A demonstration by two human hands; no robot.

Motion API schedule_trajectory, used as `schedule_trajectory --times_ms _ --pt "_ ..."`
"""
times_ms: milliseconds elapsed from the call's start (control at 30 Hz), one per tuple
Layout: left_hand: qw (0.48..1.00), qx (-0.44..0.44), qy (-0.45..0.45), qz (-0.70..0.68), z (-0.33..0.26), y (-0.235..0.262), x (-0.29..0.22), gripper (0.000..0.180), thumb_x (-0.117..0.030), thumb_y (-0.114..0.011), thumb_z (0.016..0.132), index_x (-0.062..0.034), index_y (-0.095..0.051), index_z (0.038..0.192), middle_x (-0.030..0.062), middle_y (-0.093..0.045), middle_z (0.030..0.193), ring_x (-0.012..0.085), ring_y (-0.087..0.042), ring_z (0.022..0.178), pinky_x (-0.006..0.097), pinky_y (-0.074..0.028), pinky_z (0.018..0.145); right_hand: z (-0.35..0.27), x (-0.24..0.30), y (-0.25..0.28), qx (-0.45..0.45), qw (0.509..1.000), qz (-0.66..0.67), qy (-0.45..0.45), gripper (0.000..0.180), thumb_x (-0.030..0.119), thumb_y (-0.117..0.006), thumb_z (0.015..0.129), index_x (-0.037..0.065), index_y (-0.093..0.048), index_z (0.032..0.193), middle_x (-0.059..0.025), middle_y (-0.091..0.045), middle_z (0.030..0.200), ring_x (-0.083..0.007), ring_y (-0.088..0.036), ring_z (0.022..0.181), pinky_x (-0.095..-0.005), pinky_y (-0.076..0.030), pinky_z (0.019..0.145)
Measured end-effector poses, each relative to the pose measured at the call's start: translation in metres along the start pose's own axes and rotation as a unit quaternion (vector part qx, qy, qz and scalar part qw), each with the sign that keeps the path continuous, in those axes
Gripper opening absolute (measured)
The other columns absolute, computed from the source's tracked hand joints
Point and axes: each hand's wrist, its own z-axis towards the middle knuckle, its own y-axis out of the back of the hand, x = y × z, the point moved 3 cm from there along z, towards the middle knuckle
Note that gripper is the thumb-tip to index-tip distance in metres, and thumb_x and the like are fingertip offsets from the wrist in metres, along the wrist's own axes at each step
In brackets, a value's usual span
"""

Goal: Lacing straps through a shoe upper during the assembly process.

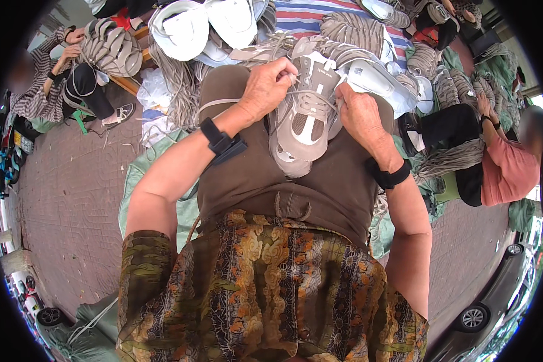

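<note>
A grey-beige shoe upper (306,123) with white toe stripes rests across my lap, toe toward me. Beneath it a second upper (292,166) shows its toe. A pale shoelace (312,101) crosses the front of the top one. My left hand (268,87) is closed in a pinch at the upper's left side, by the eyelets, on the shoelace. On the other side of the tongue, my right hand (360,113) also pinches the lace, thumb against the forefinger. The hidden fingertips cover most of the lace ends.
White-lined uppers (178,30) and bundled grey ones (353,30) lie beyond my knees on a striped sheet (301,13). Loose laces (178,90) hang at the left. Co-workers sit at both sides, one in a pink shirt (509,169). A parked car (482,304) stands at lower right.
</note>
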Motion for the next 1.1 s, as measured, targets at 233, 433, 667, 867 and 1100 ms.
schedule_trajectory --times_ms 233,433,667,867,1100 --pt "1.000 0.004 -0.002 0.019 0.000 -0.013 0.012 0.008 -0.004 -0.063 0.084 -0.0034 -0.063 0.092 0.0089 -0.060 0.067 0.0185 -0.057 0.062 0.032 -0.047 0.062 0.002 0.001 -0.002 0.026 1.000 -0.006 -0.009 0.021 -0.004 -0.053 0.080 0.004 -0.058 0.098 -0.0226 -0.063 0.076 -0.0441 -0.062 0.078 -0.0515 -0.048 0.070" --pt "0.999 0.006 -0.006 0.031 0.001 -0.013 0.009 0.006 -0.005 -0.061 0.084 -0.0031 -0.061 0.090 0.0106 -0.060 0.067 0.0216 -0.059 0.062 0.034 -0.048 0.062 0.006 -0.006 -0.002 0.021 1.000 0.022 -0.001 0.016 -0.003 -0.054 0.080 0.002 -0.058 0.094 -0.0217 -0.064 0.079 -0.0428 -0.063 0.079 -0.0485 -0.049 0.071" --pt "0.959 0.026 -0.242 0.147 0.006 -0.021 0.002 0.017 0.001 -0.056 0.076 -0.0041 -0.057 0.092 0.0151 -0.059 0.082 0.0360 -0.060 0.078 0.045 -0.049 0.069 0.017 -0.002 -0.003 0.052 0.999 -0.014 0.008 0.012 -0.003 -0.054 0.081 0.001 -0.058 0.091 -0.0213 -0.064 0.080 -0.0425 -0.063 0.079 -0.0477 -0.049 0.070" --pt "0.965 0.103 -0.186 0.156 0.016 -0.020 0.009 0.017 0.002 -0.055 0.075 -0.0039 -0.060 0.090 0.0125 -0.062 0.073 0.0332 -0.061 0.069 0.041 -0.050 0.066 0.011 -0.015 -0.004 0.026 0.994 0.101 0.020 0.015 -0.005 -0.052 0.080 0.001 -0.058 0.093 -0.0209 -0.063 0.077 -0.0392 -0.062 0.074 -0.0442 -0.048 0.068" --pt "0.953 0.256 -0.029 0.161 0.048 -0.028 0.017 0.017 0.002 -0.051 0.077 -0.0049 -0.060 0.089 0.0097 -0.061 0.072 0.0255 -0.059 0.071 0.039 -0.047 0.064 0.010 -0.023 -0.007 0.047 0.992 0.119 -0.004 0.015 -0.004 -0.054 0.082 0.001 -0.058 0.096 -0.0183 -0.063 0.079 -0.0313 -0.062 0.073 -0.0399 -0.048 0.070"
